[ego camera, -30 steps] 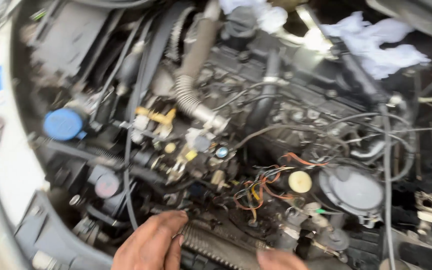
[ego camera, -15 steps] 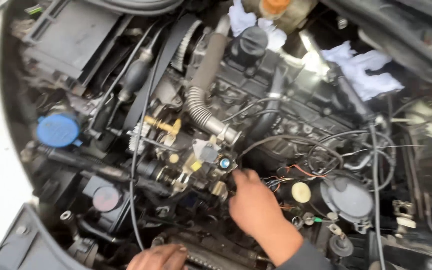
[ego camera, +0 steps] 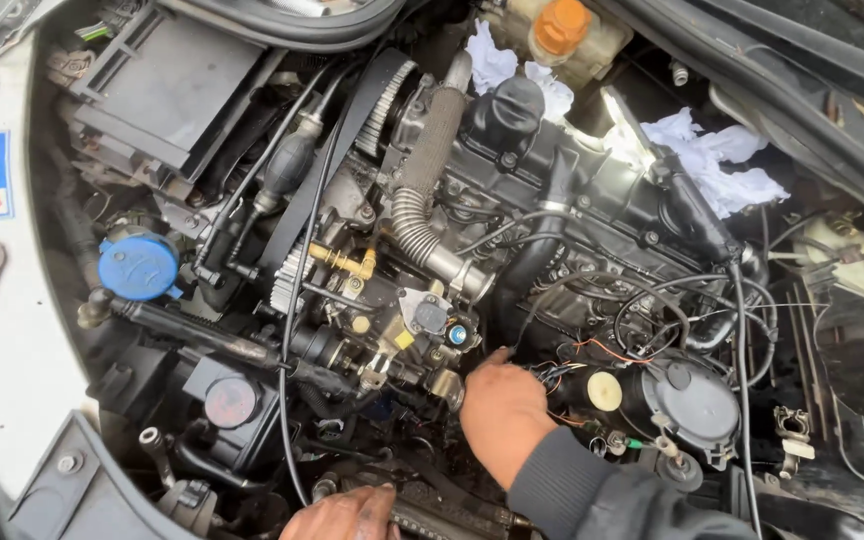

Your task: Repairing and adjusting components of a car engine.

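Two hands work in the engine bay: right hand [ego camera: 500, 408], centre frame, fingers curled among the wiring [ego camera: 564, 372], grip indeterminate; left hand [ego camera: 344, 514] rests flat, holding nothing, on the radiator edge [ego camera: 432, 512] at bottom

Everything off the ribbed hose [ego camera: 422, 190] at centre: reservoir cap [ego camera: 139, 267] sits well left of it, crumpled rags [ego camera: 707, 155] well right. The right hand [ego camera: 500, 410] is in front of its lower end, just right; the left hand [ego camera: 347, 515] lies nearer still, at the engine bay's [ego camera: 12, 350] front edge.
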